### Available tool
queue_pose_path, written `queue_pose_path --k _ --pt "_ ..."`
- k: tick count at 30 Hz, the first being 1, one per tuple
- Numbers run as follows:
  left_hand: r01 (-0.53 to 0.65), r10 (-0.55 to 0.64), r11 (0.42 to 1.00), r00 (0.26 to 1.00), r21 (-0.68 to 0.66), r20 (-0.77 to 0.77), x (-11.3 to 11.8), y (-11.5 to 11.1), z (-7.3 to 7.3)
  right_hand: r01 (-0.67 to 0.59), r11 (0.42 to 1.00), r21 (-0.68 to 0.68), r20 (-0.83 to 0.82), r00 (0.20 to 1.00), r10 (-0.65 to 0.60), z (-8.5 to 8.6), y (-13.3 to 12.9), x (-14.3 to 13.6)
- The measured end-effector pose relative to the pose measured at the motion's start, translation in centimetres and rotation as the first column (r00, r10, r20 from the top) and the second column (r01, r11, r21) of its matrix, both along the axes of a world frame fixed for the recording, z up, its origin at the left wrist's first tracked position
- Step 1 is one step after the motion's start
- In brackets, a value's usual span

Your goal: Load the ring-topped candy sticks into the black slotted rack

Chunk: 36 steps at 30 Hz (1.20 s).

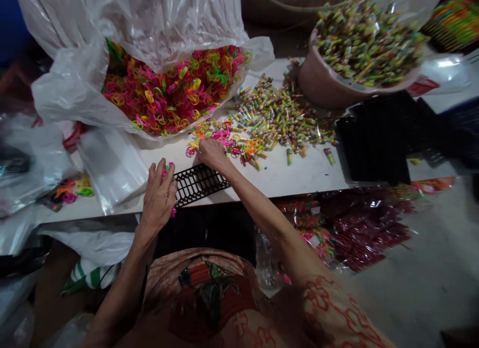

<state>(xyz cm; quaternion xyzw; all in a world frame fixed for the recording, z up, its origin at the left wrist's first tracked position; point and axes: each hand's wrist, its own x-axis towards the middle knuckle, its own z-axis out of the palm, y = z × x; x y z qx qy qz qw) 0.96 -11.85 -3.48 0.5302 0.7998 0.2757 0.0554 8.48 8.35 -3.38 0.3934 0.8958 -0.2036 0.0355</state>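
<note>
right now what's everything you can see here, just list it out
black tray: one, black slotted plastic, near table edge under the hands
loose rings: small pile, pink, orange, yellow and green, on the table past the tray
bag of rings: one clear plastic bag, full of the same bright rings, back left
small tubes: a scatter, multicoloured, mid table
tub: one, pinkish, heaped with tubes, back right
black stack: dark trays, count unclear, right of the tubes
table: one, white
left hand: on the tray's left end, pink pieces under the fingers
right hand: on the loose rings
</note>
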Motion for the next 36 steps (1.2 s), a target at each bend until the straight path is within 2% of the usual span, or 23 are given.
queue_pose_path --k 3,5,7,10,13,18,20,22,26,29,32,36 --pt "-0.035 0.034 0.999 0.998 -0.028 -0.051 0.4 -0.4 0.5 0.029 0.999 -0.044 -0.033 0.999 -0.030 -0.1 -0.1 0.3" --pt "-0.028 0.027 0.999 0.999 -0.042 -0.044 0.6 -0.6 0.4 0.074 0.990 -0.117 -0.153 0.984 -0.091 -0.6 -0.8 1.0" --pt "-0.009 0.009 0.999 1.000 -0.031 0.001 0.6 -0.7 0.1 0.087 0.959 -0.270 -0.332 0.926 -0.178 -1.4 -1.8 1.8" --pt "0.003 -0.004 1.000 0.998 0.001 0.061 0.4 -0.5 -0.4 0.049 0.833 -0.550 -0.541 0.739 -0.401 -2.9 -3.7 3.1" --pt "0.003 -0.005 1.000 0.996 0.028 0.093 0.2 -0.2 -0.7 0.026 0.711 -0.703 -0.569 0.580 -0.583 -3.8 -5.7 4.1" --pt "-0.017 0.014 1.000 0.994 0.024 0.112 0.2 -0.1 -0.4 0.038 0.493 -0.869 -0.415 0.486 -0.769 -4.0 -7.8 4.6" --pt "-0.022 0.020 1.000 0.993 0.014 0.119 0.3 -0.1 -0.2 0.061 0.464 -0.884 -0.380 0.485 -0.788 -3.9 -8.3 4.5" --pt "-0.023 0.021 1.000 0.992 0.007 0.125 0.3 -0.1 -0.1 0.076 0.502 -0.862 -0.398 0.513 -0.761 -3.9 -8.7 4.2" --pt "-0.020 0.019 1.000 0.993 0.006 0.115 0.2 -0.1 -0.2 0.014 0.674 -0.738 -0.520 0.624 -0.583 -4.1 -9.9 4.0" --pt "-0.021 0.021 1.000 0.994 0.004 0.109 0.1 -0.1 -0.3 -0.023 0.774 -0.633 -0.544 0.724 -0.424 -4.2 -11.0 4.1" --pt "-0.024 0.023 1.000 0.994 0.003 0.109 0.1 0.0 -0.3 -0.014 0.848 -0.530 -0.513 0.802 -0.307 -4.2 -12.1 4.3" --pt "-0.021 0.021 1.000 0.994 0.003 0.109 0.2 0.0 -0.3 0.003 0.926 -0.378 -0.469 0.862 -0.195 -4.2 -13.2 4.3"
